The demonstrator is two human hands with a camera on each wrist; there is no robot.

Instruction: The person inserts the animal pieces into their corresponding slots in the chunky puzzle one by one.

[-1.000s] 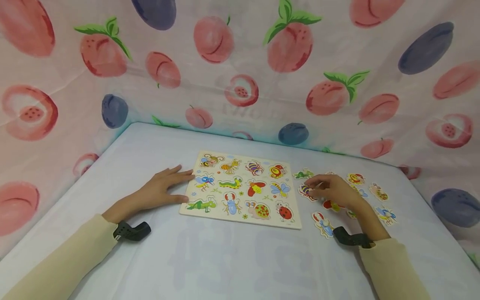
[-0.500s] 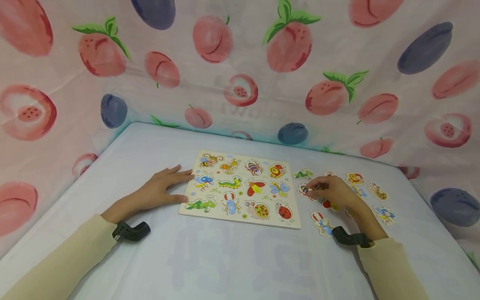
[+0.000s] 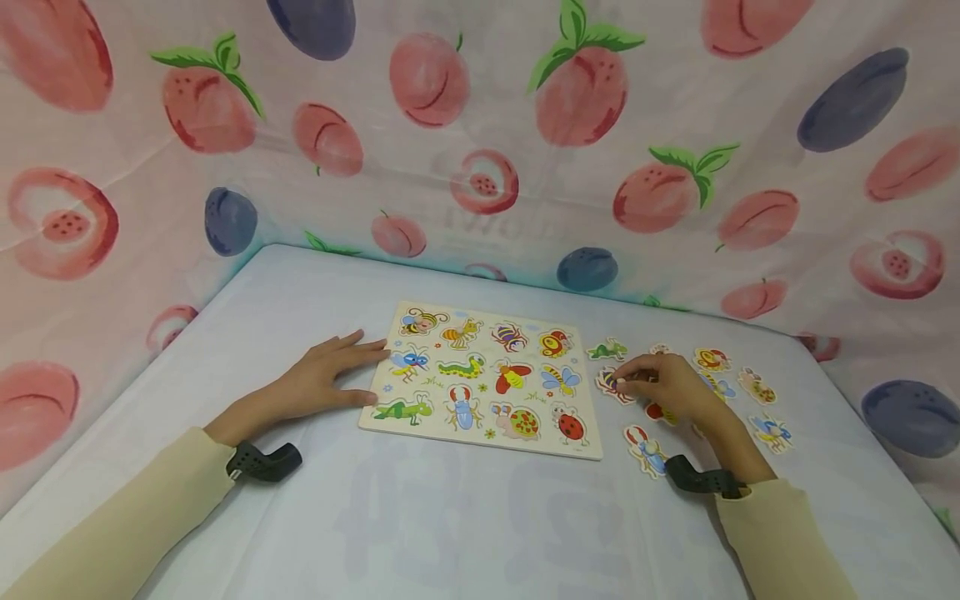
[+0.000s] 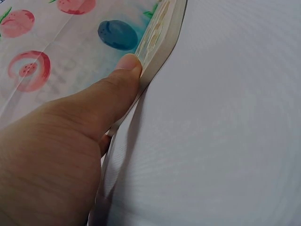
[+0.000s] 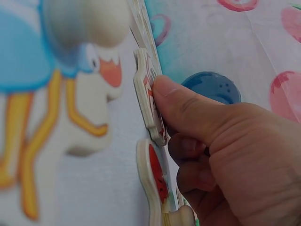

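Note:
A wooden insect puzzle board (image 3: 420,429) lies flat on the white-covered table in the head view. My left hand (image 3: 315,383) rests beside it with fingers spread, fingertips and thumb touching its left edge. In the left wrist view the thumb (image 4: 117,84) lies against the board's rim. Right of the board, my right hand (image 3: 671,387) pinches a purple-and-yellow striped bug puzzle piece (image 3: 607,383) between thumb and forefinger. The right wrist view shows that piece (image 5: 145,94) tilted or edge-on at the thumb tip; the fingers partly hide it.
Around the right hand lie several loose pieces, among them a grasshopper (image 3: 606,348), a blue stag beetle (image 3: 647,454), a snail (image 3: 757,386) and a blue mosquito-like insect (image 3: 772,432). Peach-printed cloth (image 3: 540,192) walls the table's back and sides.
My right thumb and forefinger have closed in on the striped bug piece, which stays in about the same spot. The left hand and the board have not moved.

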